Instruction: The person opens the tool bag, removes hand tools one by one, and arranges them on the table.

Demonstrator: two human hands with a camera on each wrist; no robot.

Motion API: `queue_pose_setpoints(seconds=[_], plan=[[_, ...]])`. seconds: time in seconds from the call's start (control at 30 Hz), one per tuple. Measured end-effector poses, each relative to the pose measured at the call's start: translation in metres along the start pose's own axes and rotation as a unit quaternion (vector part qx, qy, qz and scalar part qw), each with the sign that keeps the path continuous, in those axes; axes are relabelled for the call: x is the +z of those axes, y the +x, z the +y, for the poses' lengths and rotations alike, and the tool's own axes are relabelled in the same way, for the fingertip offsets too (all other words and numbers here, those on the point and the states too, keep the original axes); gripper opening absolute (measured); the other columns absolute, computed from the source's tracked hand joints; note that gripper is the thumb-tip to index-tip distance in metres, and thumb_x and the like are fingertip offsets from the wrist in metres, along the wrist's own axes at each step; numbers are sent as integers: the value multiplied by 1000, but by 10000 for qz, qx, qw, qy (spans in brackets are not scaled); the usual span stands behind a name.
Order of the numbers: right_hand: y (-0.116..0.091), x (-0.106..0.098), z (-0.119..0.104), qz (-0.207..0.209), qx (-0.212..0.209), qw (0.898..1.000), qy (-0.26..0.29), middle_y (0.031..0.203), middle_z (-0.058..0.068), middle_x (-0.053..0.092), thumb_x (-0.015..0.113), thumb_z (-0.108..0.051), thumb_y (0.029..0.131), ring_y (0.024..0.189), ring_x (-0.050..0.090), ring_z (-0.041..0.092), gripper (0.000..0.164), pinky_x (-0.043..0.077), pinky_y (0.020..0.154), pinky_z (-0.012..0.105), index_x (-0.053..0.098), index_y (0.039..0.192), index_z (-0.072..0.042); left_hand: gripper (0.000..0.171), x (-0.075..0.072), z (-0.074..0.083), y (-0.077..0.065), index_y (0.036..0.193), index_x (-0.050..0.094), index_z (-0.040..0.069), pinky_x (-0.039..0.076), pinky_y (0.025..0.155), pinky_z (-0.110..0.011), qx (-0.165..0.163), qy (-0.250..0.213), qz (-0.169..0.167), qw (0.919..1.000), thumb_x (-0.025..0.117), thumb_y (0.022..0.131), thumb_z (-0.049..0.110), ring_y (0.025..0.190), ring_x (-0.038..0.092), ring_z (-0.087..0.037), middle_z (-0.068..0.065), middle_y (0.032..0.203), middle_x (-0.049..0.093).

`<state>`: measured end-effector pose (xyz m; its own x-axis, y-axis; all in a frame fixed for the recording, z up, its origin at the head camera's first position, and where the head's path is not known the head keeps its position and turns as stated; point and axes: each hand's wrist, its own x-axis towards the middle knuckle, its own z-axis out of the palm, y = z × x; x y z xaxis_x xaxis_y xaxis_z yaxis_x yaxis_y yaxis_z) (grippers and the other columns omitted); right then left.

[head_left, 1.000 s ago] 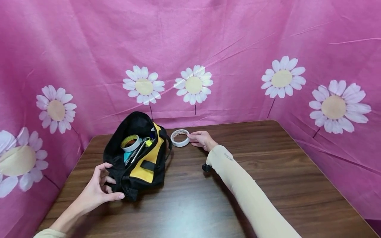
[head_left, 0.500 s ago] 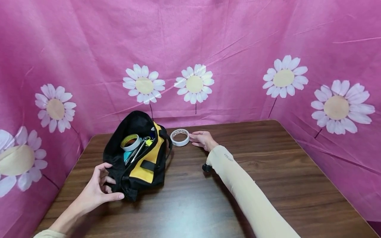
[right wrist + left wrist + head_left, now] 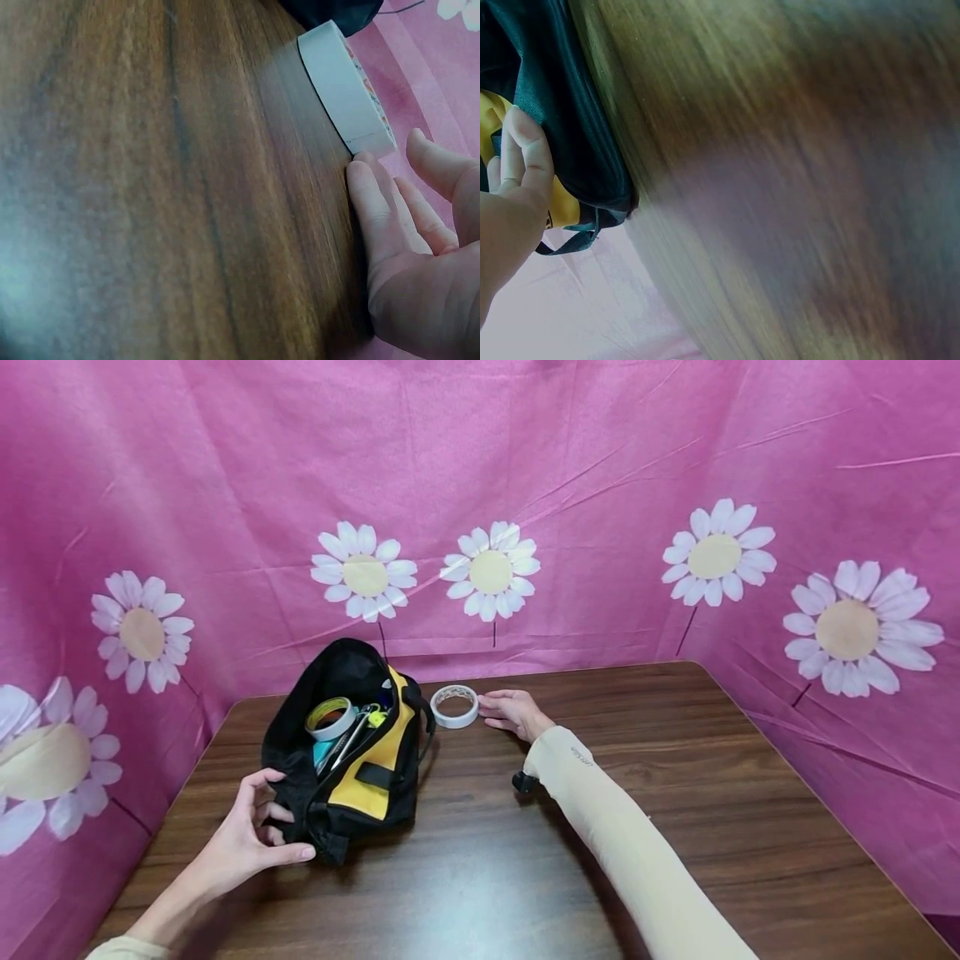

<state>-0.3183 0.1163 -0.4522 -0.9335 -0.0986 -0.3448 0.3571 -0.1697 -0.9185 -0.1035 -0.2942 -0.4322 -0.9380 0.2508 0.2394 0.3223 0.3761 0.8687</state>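
Barely anything is shifting vs. 1.0 s ago: just the R hand (image 3: 514, 712) is sitting a bit farther off the edge of the white tape roll (image 3: 454, 723), which itself is staying put near the centre of the head frame, just R of the bag (image 3: 356, 797). That roll is lying flat on the wooden surface (image 3: 480, 827), prob. why it isn't rolling away w/ nothing gripping it. R hand's fingers are pointing L, fairly straight & holding nothing; in the R wrist view the thumb is standing apart & 1 fingertip is nearing or meeting the roll's end (can't tell if touching).

L hand (image 3: 242, 839) is gripping the bag's near corner, lower L of the head frame: fingers are curling in at the side, thumb is lying along the front. Prob. it's steadying the soft bag & keeping its mouth gaping.

Inside, a 2nd roll (image 3: 339, 727) is leaning at a tilt over a teal item (image 3: 322, 751), prob. because the contents below are leaving no flat spot. A small yellow item (image 3: 377, 718) is showing by the bag's R edge; can't tell what it is. Pink flowered cloth (image 3: 585, 460) is hanging across the upper frame, prob. serving as a screen.
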Motion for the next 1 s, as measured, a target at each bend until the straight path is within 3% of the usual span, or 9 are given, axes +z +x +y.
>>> queue_pose_setpoints(seconds=[0.27, 0.5, 0.67, 0.8, 1.0], plan=[[-1, -1, -4, -112, 90, 9999, -20, 109, 11, 73, 66, -5, 99, 103, 69, 22, 33, 56, 95, 37, 59, 130, 4, 98, -1, 1, 1, 141, 23, 6, 54, 58, -29, -11, 56, 17, 10000, 88, 70, -9, 72, 63, -19, -13, 115, 39], [-8, 6, -19, -497, 263, 9963, -656, 134, 19, 62, 69, -13, 98, 103, 65, 25, 41, 53, 100, 44, 56, 136, -2, 99, 0, -1, 0, 141, 22, 6, 54, 57, -30, -32, 66, 33, 10000, 88, 69, -9, 68, 63, -20, -15, 113, 41], [-17, 20, -44, -737, 219, 9904, -1152, 137, 22, 58, 71, -17, 97, 109, 64, 29, 43, 49, 104, 46, 58, 137, -6, 99, -1, -1, 0, 141, 22, 7, 54, 57, -30, -36, 10, 15, 10000, 88, 69, -9, 68, 63, -21, -16, 114, 41], [-26, 36, -72, -1163, 44, 9853, -1249, 142, 20, 55, 70, -17, 98, 123, 57, 35, 47, 45, 108, 49, 55, 140, -5, 98, -1, -2, 1, 141, 22, 7, 54, 57, -31, -82, -22, -57, 9999, 88, 71, -8, 66, 63, -21, -16, 116, 40], [-49, 78, -114, -1918, -493, 9684, -1514, 145, 11, 55, 67, -19, 100, 130, 54, 37, 46, 49, 104, 46, 54, 142, -6, 98, -2, -5, 2, 141, 23, 7, 55, 56, -31, -49, -51, -66, 10000, 89, 70, -7, 70, 63, -20, -16, 119, 39]])
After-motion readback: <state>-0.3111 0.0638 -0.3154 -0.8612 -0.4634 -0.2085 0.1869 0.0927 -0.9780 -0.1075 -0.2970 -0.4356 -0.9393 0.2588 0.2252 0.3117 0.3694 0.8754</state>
